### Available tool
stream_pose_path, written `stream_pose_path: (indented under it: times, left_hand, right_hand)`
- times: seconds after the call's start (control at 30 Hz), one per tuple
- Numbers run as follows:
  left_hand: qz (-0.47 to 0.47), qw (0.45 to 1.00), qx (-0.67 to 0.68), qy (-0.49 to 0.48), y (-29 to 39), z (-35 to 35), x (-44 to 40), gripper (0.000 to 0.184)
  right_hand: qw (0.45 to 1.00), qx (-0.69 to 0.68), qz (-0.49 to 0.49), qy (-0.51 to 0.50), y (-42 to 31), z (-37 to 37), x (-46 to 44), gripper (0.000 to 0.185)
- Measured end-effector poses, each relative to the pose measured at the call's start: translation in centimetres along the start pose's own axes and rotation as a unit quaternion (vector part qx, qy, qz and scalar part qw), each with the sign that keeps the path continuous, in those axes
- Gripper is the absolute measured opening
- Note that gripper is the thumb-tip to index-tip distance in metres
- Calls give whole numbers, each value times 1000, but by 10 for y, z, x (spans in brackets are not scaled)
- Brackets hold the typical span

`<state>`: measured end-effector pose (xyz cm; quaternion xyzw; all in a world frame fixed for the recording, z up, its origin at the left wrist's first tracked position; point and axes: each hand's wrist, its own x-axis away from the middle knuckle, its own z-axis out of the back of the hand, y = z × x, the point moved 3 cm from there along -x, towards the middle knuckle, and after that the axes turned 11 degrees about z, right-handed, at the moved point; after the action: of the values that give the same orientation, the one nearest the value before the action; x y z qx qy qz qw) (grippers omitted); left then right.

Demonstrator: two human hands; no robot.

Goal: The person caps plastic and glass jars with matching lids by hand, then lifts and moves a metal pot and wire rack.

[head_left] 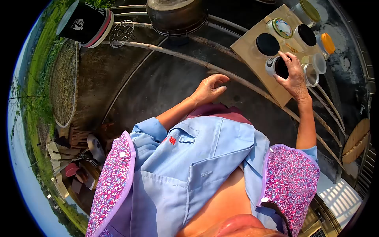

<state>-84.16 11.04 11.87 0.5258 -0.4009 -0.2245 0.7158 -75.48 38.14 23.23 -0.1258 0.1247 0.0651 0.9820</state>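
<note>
My right hand [293, 79] reaches over a wooden board [258, 67] and has its fingers around the edge of a small jar [271, 66] with a dark top and a pale, printed side. Around that jar stand a black-lidded jar [267, 44], another black-lidded jar [306, 35] and a clear open-looking jar [310, 75]. Held in front of my waist, my left hand [211, 89] has loosely curled fingers, with the thumb apart and nothing visible in it.
More jars share the board, one with a patterned lid [282, 27] and one with an orange lid [327, 42]. A dark pot [177, 15] stands at the top. A black bucket [85, 24] and a wire rack [121, 34] are at upper left. Long poles [173, 51] cross the ground.
</note>
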Motion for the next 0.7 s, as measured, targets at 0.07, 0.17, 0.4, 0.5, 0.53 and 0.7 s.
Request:
stream_pose_path:
  times: [0.07,0.17,0.4,0.5,0.53,0.7]
  left_hand:
    - [42,997,63,21,-35,6,16,33]
    - [96,988,88,78,-45,18,52,30]
    - [185,951,156,191,-69,36,102,29]
    - [184,949,181,180,-79,51,93,28]
    - [179,956,164,164,-78,59,86,28]
    - [119,974,141,129,-73,116,40,27]
  right_hand:
    - [1000,6,13,1,6,-5,0,73]
    - [1000,13,23,-3,15,-9,0,72]
    - [1000,-13,25,7,19,-14,4,63]
    - [999,7,37,5,13,-17,5,63]
    - [999,17,31,3,10,-16,6,64]
    - [997,72,-29,-8,-1,-15,15,69]
